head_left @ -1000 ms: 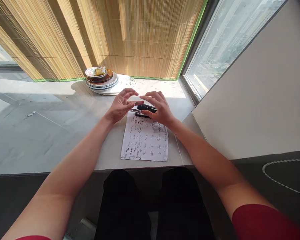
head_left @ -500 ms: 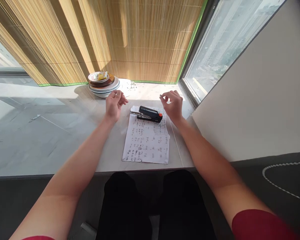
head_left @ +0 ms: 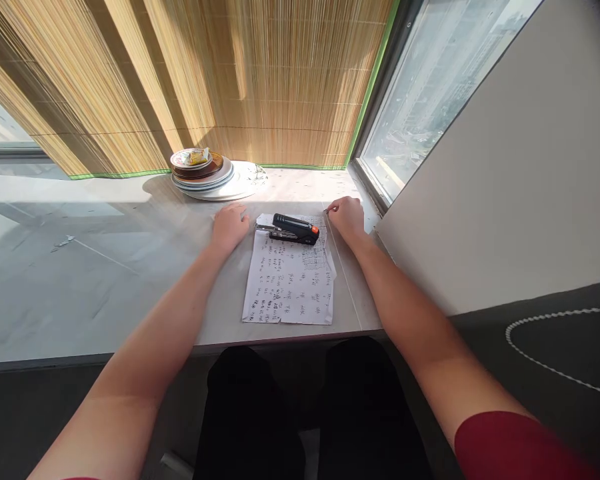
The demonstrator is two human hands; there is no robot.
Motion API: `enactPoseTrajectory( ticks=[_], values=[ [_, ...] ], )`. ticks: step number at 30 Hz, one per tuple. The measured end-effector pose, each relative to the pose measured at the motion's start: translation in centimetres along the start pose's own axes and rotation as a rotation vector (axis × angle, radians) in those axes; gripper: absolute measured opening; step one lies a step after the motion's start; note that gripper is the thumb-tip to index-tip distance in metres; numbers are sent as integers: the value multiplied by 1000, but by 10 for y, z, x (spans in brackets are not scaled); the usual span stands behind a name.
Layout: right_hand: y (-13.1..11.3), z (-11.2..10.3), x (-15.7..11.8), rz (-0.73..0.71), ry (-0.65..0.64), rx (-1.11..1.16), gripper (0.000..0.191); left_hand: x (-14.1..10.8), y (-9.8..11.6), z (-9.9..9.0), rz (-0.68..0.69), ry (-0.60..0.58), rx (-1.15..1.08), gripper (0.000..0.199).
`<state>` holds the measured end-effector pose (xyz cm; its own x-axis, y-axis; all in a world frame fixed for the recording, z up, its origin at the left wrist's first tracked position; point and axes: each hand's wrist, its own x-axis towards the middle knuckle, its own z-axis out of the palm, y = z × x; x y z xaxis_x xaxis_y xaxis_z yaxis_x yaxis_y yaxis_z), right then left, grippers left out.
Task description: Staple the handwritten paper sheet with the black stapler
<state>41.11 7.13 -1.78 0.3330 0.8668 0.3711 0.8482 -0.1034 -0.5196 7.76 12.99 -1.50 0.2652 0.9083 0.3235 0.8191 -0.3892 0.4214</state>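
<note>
Handwritten paper sheets (head_left: 290, 287) lie on the pale stone ledge, with a black stapler (head_left: 294, 229) resting across their upper part, its orange tip toward the right. Left of the stapler, my left hand (head_left: 230, 228) rests on the ledge with its fingers curled; whether anything is in them is hidden. My right hand (head_left: 347, 217) is low over the ledge, right of the stapler, its thumb and fingertips pinched together on a tiny dark thing too small to name.
Stacked plates (head_left: 203, 177) with a yellow wrapper (head_left: 196, 157) on top stand at the back, before a bamboo blind (head_left: 280, 87). A white wall (head_left: 520, 187) and window bound the right side. A small scrap (head_left: 67, 240) lies at the left.
Both hands have come down to the ledge. My left hand's fingers, spread before, are now curled. The view has shifted slightly; the stapler and paper stay put.
</note>
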Motion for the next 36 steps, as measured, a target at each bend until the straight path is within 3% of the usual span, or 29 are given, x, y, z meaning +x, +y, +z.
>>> enactPoseTrajectory(
  ticks=[7,14,25,30,36],
  values=[
    [2,-2,-2,9,27,66,21,-4,2,-11,-71,35,-33,35],
    [4,6,1,-178,-71,93,24,-3,8,-17,-113,57,-55,28],
    [11,7,2,-110,18,90,20,-2,8,-20,-164,56,-88,23],
    [11,11,3,-127,-21,79,12,-3,6,-22,-128,135,-59,27],
    [13,16,4,-146,-12,74,21,-3,1,-22,-206,21,47,33]
  ],
)
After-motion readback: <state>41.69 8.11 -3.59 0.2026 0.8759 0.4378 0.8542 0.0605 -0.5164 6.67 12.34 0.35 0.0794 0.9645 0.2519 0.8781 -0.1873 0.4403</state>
